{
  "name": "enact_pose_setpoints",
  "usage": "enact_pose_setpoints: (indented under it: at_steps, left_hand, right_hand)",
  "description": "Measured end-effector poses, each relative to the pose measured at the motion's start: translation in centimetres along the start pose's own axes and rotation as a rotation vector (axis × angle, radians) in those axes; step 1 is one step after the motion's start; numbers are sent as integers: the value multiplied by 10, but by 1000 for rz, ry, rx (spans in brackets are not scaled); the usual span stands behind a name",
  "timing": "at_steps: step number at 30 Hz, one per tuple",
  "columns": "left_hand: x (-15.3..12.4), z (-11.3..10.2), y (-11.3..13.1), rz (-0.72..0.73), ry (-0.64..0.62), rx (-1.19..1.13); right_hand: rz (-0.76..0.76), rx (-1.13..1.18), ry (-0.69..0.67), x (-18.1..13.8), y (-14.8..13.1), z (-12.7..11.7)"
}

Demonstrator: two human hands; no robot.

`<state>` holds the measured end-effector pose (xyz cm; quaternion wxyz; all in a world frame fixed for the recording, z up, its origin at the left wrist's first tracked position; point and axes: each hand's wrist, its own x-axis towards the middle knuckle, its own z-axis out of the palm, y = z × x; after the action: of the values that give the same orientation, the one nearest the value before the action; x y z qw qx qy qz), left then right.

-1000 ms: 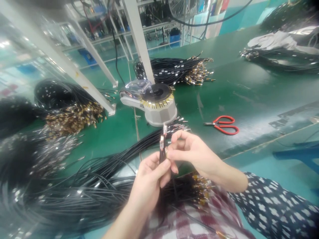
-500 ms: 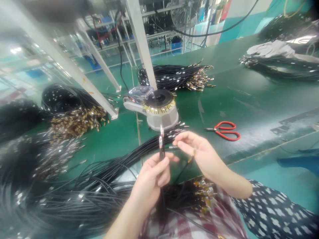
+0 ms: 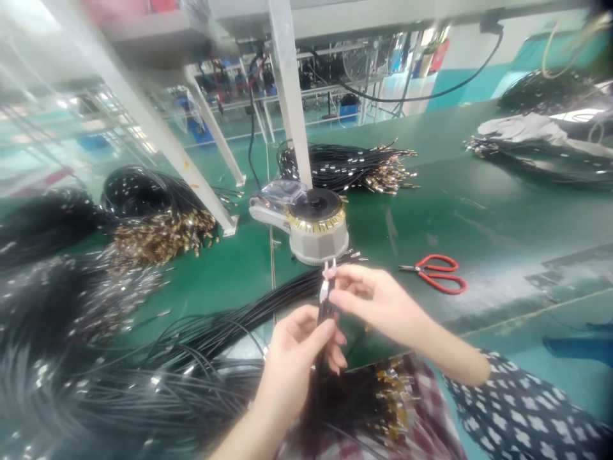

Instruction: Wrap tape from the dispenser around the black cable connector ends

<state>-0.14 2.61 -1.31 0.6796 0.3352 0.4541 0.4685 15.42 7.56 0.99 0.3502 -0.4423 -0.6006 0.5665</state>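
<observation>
My left hand (image 3: pixel 304 354) is closed round a few black cables (image 3: pixel 325 311), whose metal-tipped ends stick up from the fist. At those tips is my right hand (image 3: pixel 378 294), its thumb and forefinger closed on the cable ends from the right. The exact grip is partly hidden and slightly blurred. Just beyond the tips stands a grey round tape dispenser (image 3: pixel 318 239) with a black disc and yellow tabs around its edge. Across my lap, below the hands, lies a bundle of black cables with yellowish ends (image 3: pixel 395 396).
Red-handled scissors (image 3: pixel 440 275) lie on the green tabletop (image 3: pixel 383 236) to the right. Loose cables (image 3: pixel 191 383) spread over the left front. More cable bundles lie behind the dispenser (image 3: pixel 354 167) and at far left (image 3: pixel 158 236). White shelf posts (image 3: pixel 292 96) rise from the table.
My right hand has moved left to the cable ends, from apart to touching them. My left hand and the cables have shifted slightly right. The whole view has tilted upward.
</observation>
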Motion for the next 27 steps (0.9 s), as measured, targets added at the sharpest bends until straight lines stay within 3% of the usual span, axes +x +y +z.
enact_pose_setpoints:
  at_steps: [4, 8, 10, 14, 16, 19, 27]
  left_hand:
    - [-1, -2, 2, -52, -109, 25]
    - [3, -2, 1, -151, -255, -56]
    - [5, 1, -2, -131, -234, -59]
    - [5, 6, -7, -110, -179, -21]
    - [4, 8, -7, -107, -165, -25]
    - [4, 9, -7, -77, -116, -41]
    - [4, 4, 1, 21, 4, 2]
  right_hand:
    - [0, 144, -140, 7, -1, 7]
    - [6, 59, -300, 12, -2, -2]
    - [-41, 13, -283, 13, 0, -5]
    - [-262, -118, -122, 13, 3, -6]
    - [-307, -171, -119, 13, 3, -6]
    - [-249, -100, -191, 14, 3, -7]
    - [-32, -92, -95, 13, 5, -7]
